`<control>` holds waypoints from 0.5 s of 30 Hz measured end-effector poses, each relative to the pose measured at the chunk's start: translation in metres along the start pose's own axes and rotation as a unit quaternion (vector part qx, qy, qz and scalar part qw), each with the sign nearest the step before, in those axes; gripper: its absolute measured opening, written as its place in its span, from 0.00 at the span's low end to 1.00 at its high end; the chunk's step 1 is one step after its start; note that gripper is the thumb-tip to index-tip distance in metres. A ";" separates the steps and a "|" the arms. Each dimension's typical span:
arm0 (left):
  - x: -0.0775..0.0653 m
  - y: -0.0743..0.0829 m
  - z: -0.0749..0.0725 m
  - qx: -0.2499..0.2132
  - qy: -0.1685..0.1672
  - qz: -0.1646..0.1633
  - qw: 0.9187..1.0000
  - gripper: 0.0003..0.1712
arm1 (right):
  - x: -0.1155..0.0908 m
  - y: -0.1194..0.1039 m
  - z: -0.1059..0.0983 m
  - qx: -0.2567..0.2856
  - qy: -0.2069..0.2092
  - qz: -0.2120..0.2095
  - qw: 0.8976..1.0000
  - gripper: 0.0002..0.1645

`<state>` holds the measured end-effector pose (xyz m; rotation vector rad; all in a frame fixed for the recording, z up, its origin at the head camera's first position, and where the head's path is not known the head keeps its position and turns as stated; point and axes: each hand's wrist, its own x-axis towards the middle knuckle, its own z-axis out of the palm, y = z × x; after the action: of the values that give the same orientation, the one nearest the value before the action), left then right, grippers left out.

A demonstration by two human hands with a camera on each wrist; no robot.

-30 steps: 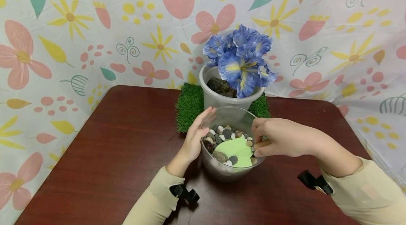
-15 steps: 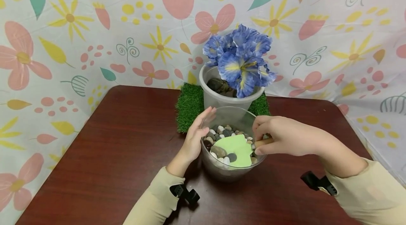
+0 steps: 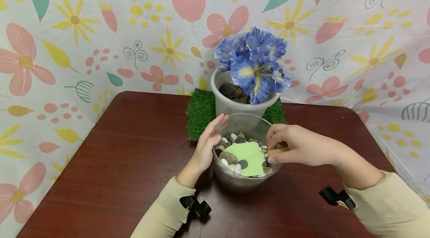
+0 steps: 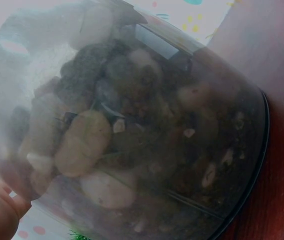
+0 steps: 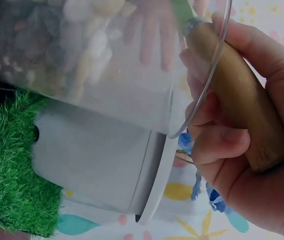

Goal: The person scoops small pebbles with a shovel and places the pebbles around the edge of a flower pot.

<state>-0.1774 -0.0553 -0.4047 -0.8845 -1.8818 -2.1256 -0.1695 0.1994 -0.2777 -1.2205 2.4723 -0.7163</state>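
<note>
A clear container holds several pebbles and, lower down, dark soil visible through its wall in the left wrist view. My left hand rests against the container's left side, fingers extended along the wall. A garden trowel with a light green blade lies over the pebbles inside; a grey pebble sits on the blade. Its wooden handle is gripped by my right hand, fingers curled round it at the container's right rim.
Just behind the container stands a white pot with blue flowers and dark stones, on a green artificial grass mat. The brown table backs onto a floral-patterned cloth.
The trowel blade has shifted a little left among the pebbles, and more of its wooden handle shows. Pebbles along the blade's left edge have moved left. My left hand stays in place.
</note>
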 end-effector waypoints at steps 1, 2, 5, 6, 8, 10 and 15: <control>0.000 0.000 0.000 -0.001 0.000 0.001 1.000 0.35 | 0.000 0.001 0.000 0.003 0.002 -0.005 1.000 0.07; 0.000 0.000 0.000 -0.001 0.000 0.001 1.000 0.35 | -0.001 0.002 0.000 0.005 0.005 -0.011 1.000 0.07; 0.000 0.000 0.000 -0.006 -0.003 0.001 1.000 0.35 | -0.003 0.005 -0.001 0.011 0.012 -0.024 1.000 0.07; 0.000 0.000 0.000 -0.007 -0.003 0.000 1.000 0.35 | -0.004 0.006 -0.001 0.012 0.016 -0.027 0.999 0.07; 0.001 0.000 0.000 -0.009 -0.003 -0.002 1.000 0.34 | -0.006 0.009 -0.001 0.016 0.020 -0.028 0.999 0.07; 0.001 0.000 0.000 -0.009 -0.002 -0.004 1.000 0.34 | -0.008 0.010 -0.001 0.019 0.023 -0.027 0.999 0.06; 0.000 0.000 0.000 -0.009 0.002 -0.005 1.000 0.34 | -0.011 0.012 0.000 0.027 0.028 -0.023 0.999 0.05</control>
<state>-0.1775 -0.0551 -0.4044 -0.8763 -1.8720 -2.1523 -0.1713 0.2144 -0.2836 -1.2593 2.4590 -0.8338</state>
